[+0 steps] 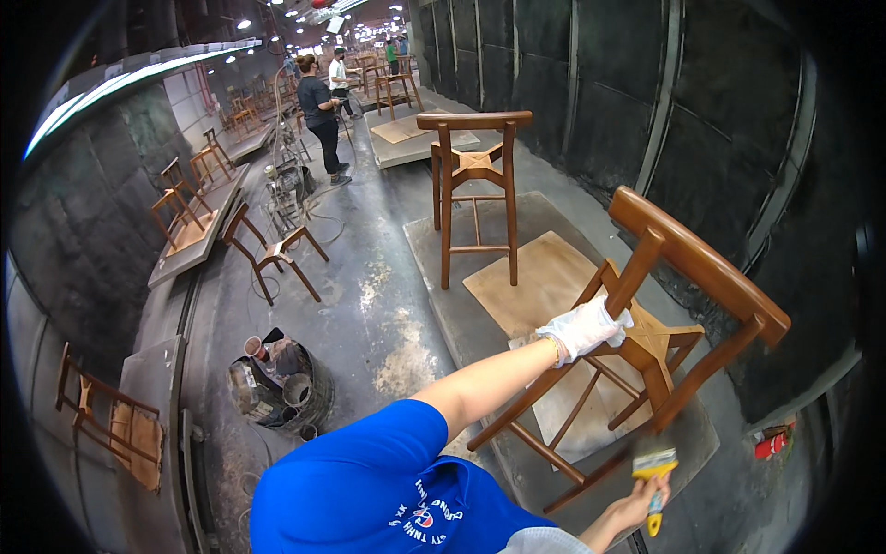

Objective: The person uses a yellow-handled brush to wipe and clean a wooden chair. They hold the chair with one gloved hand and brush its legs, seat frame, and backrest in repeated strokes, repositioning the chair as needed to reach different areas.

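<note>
A tall brown wooden chair frame [701, 254] leans over at the right. It has a curved top rail and an open seat frame. My left hand [586, 330], in a white glove, is closed around one of its back posts just under the top rail. Lower down, my right hand [637, 503] grips a paintbrush [656, 464] with a yellow ferrule and handle. The brush's pale bristles point up toward the chair's lower leg, and I cannot tell whether they touch it.
A second chair frame [475, 198] stands upright behind on the same platform [429, 245], beside brown cardboard [517, 277]. At left are a dark bucket [318, 392] with cups, another chair frame [275, 251], and hoses. A person [320, 115] stands farther back. Dark panels [609, 102] line the right.
</note>
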Available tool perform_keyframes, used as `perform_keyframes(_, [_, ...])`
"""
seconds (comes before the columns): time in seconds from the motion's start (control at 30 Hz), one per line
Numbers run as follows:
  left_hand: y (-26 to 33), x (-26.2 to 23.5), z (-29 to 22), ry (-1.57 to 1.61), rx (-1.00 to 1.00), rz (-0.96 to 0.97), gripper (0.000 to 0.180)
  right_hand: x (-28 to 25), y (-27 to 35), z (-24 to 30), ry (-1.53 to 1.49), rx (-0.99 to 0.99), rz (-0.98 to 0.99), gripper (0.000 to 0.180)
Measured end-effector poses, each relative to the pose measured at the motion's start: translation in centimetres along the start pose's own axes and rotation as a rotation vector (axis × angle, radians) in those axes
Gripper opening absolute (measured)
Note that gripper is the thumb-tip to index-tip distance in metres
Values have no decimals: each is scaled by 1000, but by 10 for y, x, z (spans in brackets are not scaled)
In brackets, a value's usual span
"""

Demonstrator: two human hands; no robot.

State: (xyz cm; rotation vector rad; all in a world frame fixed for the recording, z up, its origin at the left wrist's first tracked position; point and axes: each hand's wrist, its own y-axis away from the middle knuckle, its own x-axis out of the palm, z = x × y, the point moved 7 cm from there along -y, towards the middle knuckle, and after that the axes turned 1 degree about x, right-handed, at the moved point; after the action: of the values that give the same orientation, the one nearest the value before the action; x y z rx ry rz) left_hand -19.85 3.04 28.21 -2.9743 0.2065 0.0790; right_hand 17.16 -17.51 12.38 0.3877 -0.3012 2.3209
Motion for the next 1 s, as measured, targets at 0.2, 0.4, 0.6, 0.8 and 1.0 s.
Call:
perform_keyframes(0.2, [-18, -2, -37, -120, 1, -85, 36, 143, 20, 120, 315, -669, 381, 15])
perform_keyframes(0.4, [-59, 8, -31, -4, 114, -36, 24, 165, 29, 122, 407, -712, 327, 16])
perform_keyframes(0.6, [-77, 13, -9, 105, 78, -4, 24, 218, 22, 57, 567, -727, 183, 19])
perform_keyframes(0.8, [-80, 19, -16, 282, 110, 30, 21, 272, 27, 18, 258, -548, 542, 10])
perform_keyframes(1.0, [-94, 22, -16, 36, 118, 3, 27, 221, -4, 6, 401, -568, 90, 18])
